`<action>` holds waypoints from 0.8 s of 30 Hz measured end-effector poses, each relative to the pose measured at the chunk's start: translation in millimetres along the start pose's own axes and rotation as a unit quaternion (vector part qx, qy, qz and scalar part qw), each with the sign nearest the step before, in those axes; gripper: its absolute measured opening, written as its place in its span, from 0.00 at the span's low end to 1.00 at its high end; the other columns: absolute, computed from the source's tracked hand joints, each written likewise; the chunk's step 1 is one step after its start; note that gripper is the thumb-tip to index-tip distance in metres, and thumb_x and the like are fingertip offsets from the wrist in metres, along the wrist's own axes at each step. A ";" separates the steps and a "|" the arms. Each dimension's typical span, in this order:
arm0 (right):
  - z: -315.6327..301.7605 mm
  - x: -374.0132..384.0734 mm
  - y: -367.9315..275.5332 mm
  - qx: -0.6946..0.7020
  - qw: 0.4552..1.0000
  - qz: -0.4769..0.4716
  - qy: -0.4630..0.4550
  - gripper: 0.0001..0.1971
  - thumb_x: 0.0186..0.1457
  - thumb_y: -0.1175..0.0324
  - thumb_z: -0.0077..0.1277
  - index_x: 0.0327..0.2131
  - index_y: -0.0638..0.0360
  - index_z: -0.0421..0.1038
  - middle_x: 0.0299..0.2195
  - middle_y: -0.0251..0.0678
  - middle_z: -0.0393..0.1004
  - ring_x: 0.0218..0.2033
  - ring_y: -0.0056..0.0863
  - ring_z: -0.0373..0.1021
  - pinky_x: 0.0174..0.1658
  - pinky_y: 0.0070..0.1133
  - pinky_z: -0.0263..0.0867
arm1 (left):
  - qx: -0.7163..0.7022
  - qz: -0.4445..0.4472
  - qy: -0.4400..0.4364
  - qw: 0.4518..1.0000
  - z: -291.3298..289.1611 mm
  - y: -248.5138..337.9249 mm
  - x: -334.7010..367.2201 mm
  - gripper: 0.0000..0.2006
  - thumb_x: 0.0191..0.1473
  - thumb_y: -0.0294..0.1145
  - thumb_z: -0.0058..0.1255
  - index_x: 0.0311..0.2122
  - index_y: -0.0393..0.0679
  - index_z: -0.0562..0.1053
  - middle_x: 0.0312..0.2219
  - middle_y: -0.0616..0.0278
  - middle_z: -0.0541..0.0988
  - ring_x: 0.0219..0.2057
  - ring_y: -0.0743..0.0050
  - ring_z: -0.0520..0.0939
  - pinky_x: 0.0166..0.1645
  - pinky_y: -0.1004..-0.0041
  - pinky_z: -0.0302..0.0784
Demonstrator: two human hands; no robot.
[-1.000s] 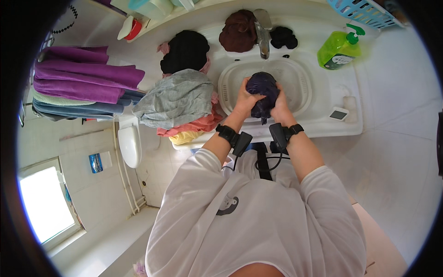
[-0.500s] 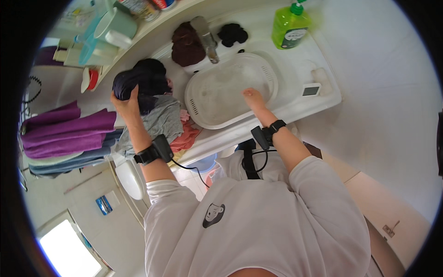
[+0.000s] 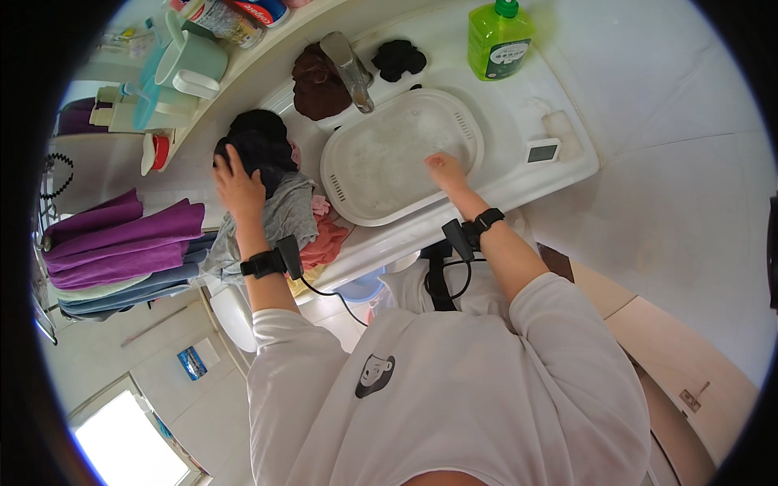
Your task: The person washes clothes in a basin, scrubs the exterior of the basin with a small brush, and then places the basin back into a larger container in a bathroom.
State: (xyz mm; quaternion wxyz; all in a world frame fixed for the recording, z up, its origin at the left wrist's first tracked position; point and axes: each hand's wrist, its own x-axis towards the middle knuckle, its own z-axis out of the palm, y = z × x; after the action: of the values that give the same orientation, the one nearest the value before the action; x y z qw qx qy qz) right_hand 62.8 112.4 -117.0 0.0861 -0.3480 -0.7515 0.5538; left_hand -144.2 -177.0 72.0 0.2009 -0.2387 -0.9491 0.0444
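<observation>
So left hand (image 3: 237, 182) presses the dark garment (image 3: 261, 146) onto the laundry pile (image 3: 284, 219), right hand (image 3: 444, 170) lies open in the basin (image 3: 365, 174); that heap looks ready to slide off.

Viewpoint: you look down from your own head, over your chest and forearms.
Facing: toward the white basin (image 3: 403, 154) and the tap (image 3: 350, 61) at the surface's far edge.
Nearness: arm's reach; both hands fit in.
Lens: fisheye, edges bend.
Shared views: only one view.
</observation>
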 end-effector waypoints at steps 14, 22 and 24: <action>3.0 5.8 -2.8 -0.012 1.000 0.009 -0.028 0.11 0.48 0.62 0.44 0.30 0.57 0.72 0.30 0.40 0.74 0.33 0.39 0.69 0.37 0.29 0.64 | -0.018 -0.075 -0.009 0.997 -7.4 21.2 2.0 0.37 0.46 0.39 0.52 0.59 0.47 0.48 0.57 0.52 0.53 0.56 0.49 0.58 0.53 0.51 0.57; -16.9 20.8 -20.9 0.007 1.000 0.011 -0.004 0.10 0.46 0.64 0.45 0.28 0.57 0.73 0.29 0.41 0.74 0.33 0.39 0.70 0.37 0.28 0.64 | -0.356 0.194 -0.200 0.892 0.2 152.1 -78.1 0.17 0.43 0.32 0.51 0.41 0.40 0.70 0.37 0.51 0.74 0.39 0.52 0.74 0.45 0.66 0.69; -18.6 23.7 -20.1 -0.027 0.999 0.000 0.017 0.09 0.45 0.65 0.45 0.28 0.56 0.74 0.29 0.41 0.74 0.32 0.38 0.70 0.37 0.28 0.64 | -0.346 0.276 -0.214 0.871 33.5 168.2 -110.4 0.18 0.42 0.33 0.52 0.41 0.42 0.70 0.37 0.53 0.74 0.39 0.54 0.74 0.44 0.66 0.69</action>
State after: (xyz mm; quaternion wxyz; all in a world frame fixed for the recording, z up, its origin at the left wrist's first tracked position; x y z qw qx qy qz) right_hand 46.2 138.5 -98.2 0.0889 -0.3598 -0.7647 0.5271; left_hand 4.4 -80.2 -28.7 -0.1225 -0.5298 -0.8191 -0.1828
